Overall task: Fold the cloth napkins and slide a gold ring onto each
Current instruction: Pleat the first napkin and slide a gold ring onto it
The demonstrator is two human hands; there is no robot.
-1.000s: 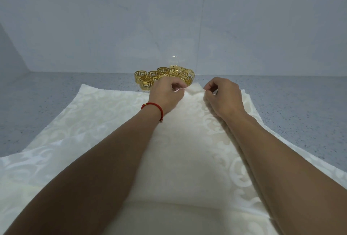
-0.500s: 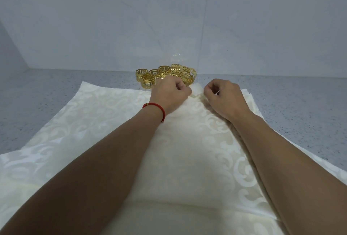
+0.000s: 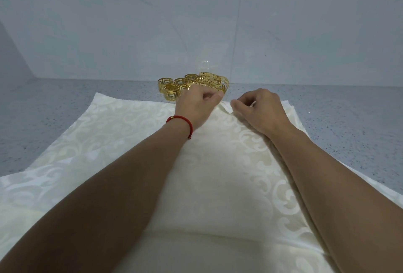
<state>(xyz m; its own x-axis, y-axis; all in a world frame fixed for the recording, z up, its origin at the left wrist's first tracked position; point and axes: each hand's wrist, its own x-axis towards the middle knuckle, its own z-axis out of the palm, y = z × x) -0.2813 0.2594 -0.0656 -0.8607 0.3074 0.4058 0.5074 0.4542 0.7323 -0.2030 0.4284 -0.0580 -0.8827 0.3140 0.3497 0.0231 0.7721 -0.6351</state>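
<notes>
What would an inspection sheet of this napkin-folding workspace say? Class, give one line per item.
Surface: grey speckled counter.
Job's things: cream patterned napkin spread flat, part folded; gold rings clustered beyond its far edge.
Clutter: nothing seen.
Hands: left hand and right hand both pinch the napkin's far edge; red bracelet on left wrist.
Cables: nothing seen.
Surroundings: pale tiled wall.

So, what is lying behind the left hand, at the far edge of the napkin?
Behind the left hand a cluster of gold rings sits on the grey counter, past the napkin. The hand covers the nearest rings, so their exact count cannot be told.
</notes>
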